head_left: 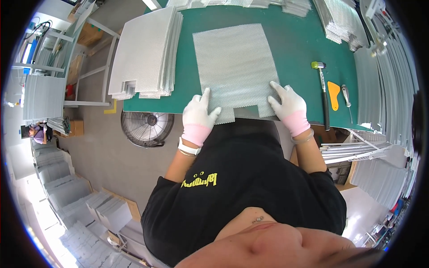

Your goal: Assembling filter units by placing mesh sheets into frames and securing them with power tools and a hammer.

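Note:
A silvery perforated mesh sheet (pixel 237 62) lies on the green-topped table (pixel 295 40) in front of me, with cut-outs along its near edge. My left hand (pixel 199 114), in a white glove with a pink cuff, rests at the sheet's near left corner. Its index finger and thumb are spread apart at the sheet's edge. At the near right corner, my right hand (pixel 288 106), gloved alike, touches the sheet with index finger and thumb also apart. Whether other fingers reach under the sheet is hidden.
A stack of similar sheets (pixel 145 53) stands to the left. On the right lie a mallet (pixel 322 85), a yellow scraper (pixel 333 95) and a thin-shafted hand tool (pixel 346 94). More sheets (pixel 339 22) sit at the far right. A floor fan (pixel 147 127) stands below the table's left edge.

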### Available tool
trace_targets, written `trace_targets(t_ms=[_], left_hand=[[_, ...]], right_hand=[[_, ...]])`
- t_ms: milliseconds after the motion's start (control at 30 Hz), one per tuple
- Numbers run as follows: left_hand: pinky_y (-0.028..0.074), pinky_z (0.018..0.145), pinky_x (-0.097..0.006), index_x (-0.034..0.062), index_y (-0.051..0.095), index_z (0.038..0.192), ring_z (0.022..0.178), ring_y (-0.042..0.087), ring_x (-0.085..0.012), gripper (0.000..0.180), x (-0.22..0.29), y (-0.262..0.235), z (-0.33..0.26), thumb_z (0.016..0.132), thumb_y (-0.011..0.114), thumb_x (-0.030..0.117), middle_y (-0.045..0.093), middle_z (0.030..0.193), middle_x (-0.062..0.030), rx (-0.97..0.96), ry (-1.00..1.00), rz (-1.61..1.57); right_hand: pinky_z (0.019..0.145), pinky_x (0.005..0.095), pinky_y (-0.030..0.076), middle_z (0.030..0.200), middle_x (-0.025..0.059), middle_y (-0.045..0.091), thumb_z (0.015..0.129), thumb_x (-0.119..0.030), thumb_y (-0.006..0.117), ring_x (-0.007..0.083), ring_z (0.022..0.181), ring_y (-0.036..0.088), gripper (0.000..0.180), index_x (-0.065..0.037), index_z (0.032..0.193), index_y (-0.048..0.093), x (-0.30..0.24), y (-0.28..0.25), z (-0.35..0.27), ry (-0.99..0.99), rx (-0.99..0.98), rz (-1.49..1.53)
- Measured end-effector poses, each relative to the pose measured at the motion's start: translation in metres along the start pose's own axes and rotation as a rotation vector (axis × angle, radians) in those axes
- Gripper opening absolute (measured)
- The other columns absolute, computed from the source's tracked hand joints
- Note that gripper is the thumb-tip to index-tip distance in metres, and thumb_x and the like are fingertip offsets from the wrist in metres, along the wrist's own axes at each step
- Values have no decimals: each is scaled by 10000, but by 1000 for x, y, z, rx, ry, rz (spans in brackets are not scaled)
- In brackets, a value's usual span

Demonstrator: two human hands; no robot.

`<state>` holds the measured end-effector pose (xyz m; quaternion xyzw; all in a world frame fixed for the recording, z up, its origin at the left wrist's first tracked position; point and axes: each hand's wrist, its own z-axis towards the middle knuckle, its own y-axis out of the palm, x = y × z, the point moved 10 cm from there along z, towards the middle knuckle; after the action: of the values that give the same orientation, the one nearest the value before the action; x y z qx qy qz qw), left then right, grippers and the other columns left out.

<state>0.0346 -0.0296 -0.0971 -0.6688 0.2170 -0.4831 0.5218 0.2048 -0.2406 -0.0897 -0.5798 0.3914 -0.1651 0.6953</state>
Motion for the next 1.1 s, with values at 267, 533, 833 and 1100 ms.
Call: trace_targets(t_ms=[267,533,833,1100], left_hand=[[266,1153,-565,190,573,1365,1328,453,-347,598,20,-7,-12,815,733,361,503,1431,-102,183,314,336],[204,1188,-582,94,464,1446,1395,409,-302,840,16,1,-2,765,755,492,459,1482,-120,-130,414,355],[175,1203,-582,14,551,1359,1379,426,-360,805,15,-12,37,782,694,557,504,1447,-195,-225,507,141],[205,1179,-615,37,582,1330,1331,459,-381,672,26,-17,37,842,629,498,530,1421,-187,-164,491,139]], right_hand=[[745,442,511,930,161,580,881,-414,665,334,864,620,592,-87,1363,561,34,-19,-13,-45,97,-226],[1021,430,470,1224,257,642,980,-251,572,395,1164,606,410,7,1298,596,101,-140,162,-116,477,41],[968,477,502,1285,181,660,942,-319,568,339,1190,637,417,-55,1250,667,158,-131,347,493,52,-325],[834,424,571,1136,145,733,915,-179,559,323,1048,713,277,-97,1074,770,93,-164,346,317,110,-632]])
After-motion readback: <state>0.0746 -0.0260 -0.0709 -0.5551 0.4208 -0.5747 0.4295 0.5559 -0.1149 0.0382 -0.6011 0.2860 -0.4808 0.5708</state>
